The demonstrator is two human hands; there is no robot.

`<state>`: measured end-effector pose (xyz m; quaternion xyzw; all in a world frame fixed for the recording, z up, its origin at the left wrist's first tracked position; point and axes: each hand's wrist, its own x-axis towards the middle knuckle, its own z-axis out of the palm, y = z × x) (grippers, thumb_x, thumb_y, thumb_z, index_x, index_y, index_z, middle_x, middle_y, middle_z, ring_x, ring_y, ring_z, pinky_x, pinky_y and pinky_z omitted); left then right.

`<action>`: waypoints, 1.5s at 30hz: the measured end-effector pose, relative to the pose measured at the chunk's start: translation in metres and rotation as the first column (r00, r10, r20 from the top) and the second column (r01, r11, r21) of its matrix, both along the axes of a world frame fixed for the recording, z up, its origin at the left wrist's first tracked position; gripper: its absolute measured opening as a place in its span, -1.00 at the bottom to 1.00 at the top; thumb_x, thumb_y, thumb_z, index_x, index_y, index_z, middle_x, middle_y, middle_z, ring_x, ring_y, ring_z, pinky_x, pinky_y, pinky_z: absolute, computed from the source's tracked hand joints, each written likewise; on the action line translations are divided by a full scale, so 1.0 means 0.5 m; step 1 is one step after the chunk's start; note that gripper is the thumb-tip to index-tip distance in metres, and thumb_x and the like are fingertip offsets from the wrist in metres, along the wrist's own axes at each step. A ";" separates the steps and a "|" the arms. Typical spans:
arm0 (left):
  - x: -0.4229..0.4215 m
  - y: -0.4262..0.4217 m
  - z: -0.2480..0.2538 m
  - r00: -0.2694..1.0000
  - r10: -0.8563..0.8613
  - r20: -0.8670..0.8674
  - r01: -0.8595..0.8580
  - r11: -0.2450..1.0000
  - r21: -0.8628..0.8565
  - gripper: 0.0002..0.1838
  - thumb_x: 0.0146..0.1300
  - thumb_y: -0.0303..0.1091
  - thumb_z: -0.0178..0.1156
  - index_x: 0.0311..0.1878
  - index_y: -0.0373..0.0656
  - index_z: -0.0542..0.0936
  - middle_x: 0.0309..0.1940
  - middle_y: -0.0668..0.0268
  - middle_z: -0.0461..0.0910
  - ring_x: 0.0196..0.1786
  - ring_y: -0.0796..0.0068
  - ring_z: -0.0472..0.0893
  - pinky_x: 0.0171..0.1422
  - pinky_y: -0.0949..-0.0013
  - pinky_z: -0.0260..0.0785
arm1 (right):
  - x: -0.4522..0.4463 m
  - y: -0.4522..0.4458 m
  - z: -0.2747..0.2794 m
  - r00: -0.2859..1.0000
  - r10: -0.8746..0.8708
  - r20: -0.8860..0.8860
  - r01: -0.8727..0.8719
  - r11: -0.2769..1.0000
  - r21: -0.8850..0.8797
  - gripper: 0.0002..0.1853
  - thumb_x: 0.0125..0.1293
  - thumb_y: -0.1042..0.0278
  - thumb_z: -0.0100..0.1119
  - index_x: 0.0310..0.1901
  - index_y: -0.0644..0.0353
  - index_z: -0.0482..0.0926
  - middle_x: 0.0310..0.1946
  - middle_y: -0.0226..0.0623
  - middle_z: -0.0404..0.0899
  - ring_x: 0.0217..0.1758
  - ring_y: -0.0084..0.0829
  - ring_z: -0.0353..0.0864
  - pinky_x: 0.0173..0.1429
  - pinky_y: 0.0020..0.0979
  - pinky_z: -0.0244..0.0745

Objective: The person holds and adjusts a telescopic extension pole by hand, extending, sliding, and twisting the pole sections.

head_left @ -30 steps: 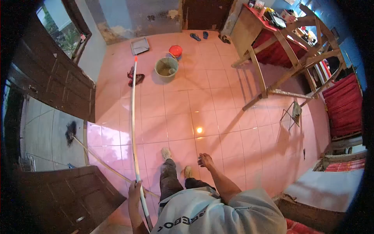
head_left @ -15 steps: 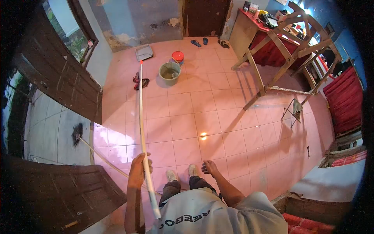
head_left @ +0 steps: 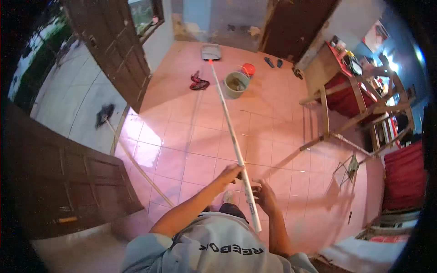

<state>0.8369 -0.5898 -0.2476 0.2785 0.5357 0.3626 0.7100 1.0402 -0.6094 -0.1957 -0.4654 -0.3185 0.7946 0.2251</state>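
A long white pole (head_left: 231,127) with a red far tip runs forward from near my shirt. My left hand (head_left: 231,174) is closed around it, above its near end, where a dark printed mark shows. Just right of the pole is my right hand (head_left: 265,196), fingers apart and slightly curled; whether a fingertip touches the pole I cannot tell. The red tip overlaps the front edge of a grey dustpan (head_left: 211,52) on the floor, and I cannot make out whether they are joined.
A grey bucket (head_left: 236,85) with liquid stands by a red pail (head_left: 248,69). Dark red cloth (head_left: 199,83) lies left of them. A mop (head_left: 105,114) leans across the doorway, beside brown doors (head_left: 75,182). A wooden frame (head_left: 325,113) and a small folding stand (head_left: 352,166) are at right.
The pole's near end has swung right, across my body, with my left hand on it. My right hand has come up beside the pole. The view has turned left.
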 end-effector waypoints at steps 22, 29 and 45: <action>-0.085 -0.094 -0.205 0.988 0.082 0.133 -0.065 0.990 -0.129 -0.55 0.23 0.07 0.07 -0.07 -0.15 0.50 -0.27 0.24 0.55 -0.34 0.41 0.58 -0.43 0.37 0.39 | 0.047 -0.144 -0.029 0.920 0.211 0.330 -0.173 0.975 -0.141 -0.69 0.40 0.26 -0.03 0.08 0.22 0.35 -0.47 -0.25 0.49 -0.58 -0.47 0.47 -0.54 -0.47 0.41; -0.172 -0.044 -0.194 0.994 0.101 0.036 -0.096 0.987 -0.129 -0.57 0.21 0.05 0.11 -0.08 -0.11 0.49 -0.28 0.26 0.54 -0.34 0.43 0.57 -0.42 0.40 0.39 | -0.124 0.093 -0.173 0.946 0.076 0.316 -0.104 0.992 0.075 -0.73 0.39 0.14 0.00 -0.03 0.14 0.37 -0.54 -0.34 0.43 -0.68 -0.57 0.37 -0.63 -0.50 0.32; -0.286 0.313 -0.301 0.986 0.140 0.093 -0.113 0.962 -0.247 -0.51 0.22 0.18 0.11 -0.03 -0.04 0.48 -0.30 0.27 0.57 -0.29 0.39 0.59 -0.32 0.33 0.41 | -0.023 0.018 -0.101 0.821 -0.039 0.570 0.004 0.998 0.064 -0.62 0.41 0.00 0.03 -0.18 0.22 0.52 -0.70 -0.49 0.27 -0.65 -0.63 0.19 -0.58 -0.46 0.07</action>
